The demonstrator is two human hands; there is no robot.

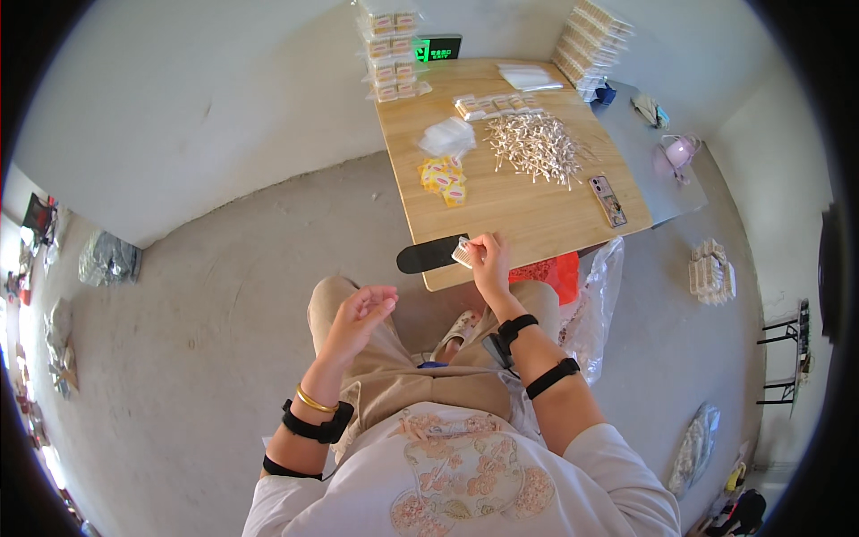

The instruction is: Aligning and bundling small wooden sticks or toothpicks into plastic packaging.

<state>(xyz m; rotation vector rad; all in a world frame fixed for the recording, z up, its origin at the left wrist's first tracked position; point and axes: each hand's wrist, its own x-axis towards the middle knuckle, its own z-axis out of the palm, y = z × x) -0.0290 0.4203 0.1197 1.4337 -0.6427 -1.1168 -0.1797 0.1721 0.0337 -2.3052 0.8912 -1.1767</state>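
Observation:
Over the near edge of the wooden table (546,219), my right hand (489,266) pinches a small clear pack of cotton swabs (463,252). Beneath that pack lies a black flat strip with a rounded end (424,257), sticking out past the table's left edge. My left hand (362,313) is held above my left knee, fingers loosely curved and apart, with nothing in it. Farther back on the table is a big heap of loose cotton swabs (537,148). To its left are yellow printed labels (443,181) and a stack of clear plastic bags (447,138).
Packed bundles (497,106) line up behind the heap. A phone (608,200) lies at the right. Tall stacks of packs (394,58) and trays (592,45) stand at the back corners. Below the table hangs a red bag (557,276); more bundles (711,271) sit on the floor.

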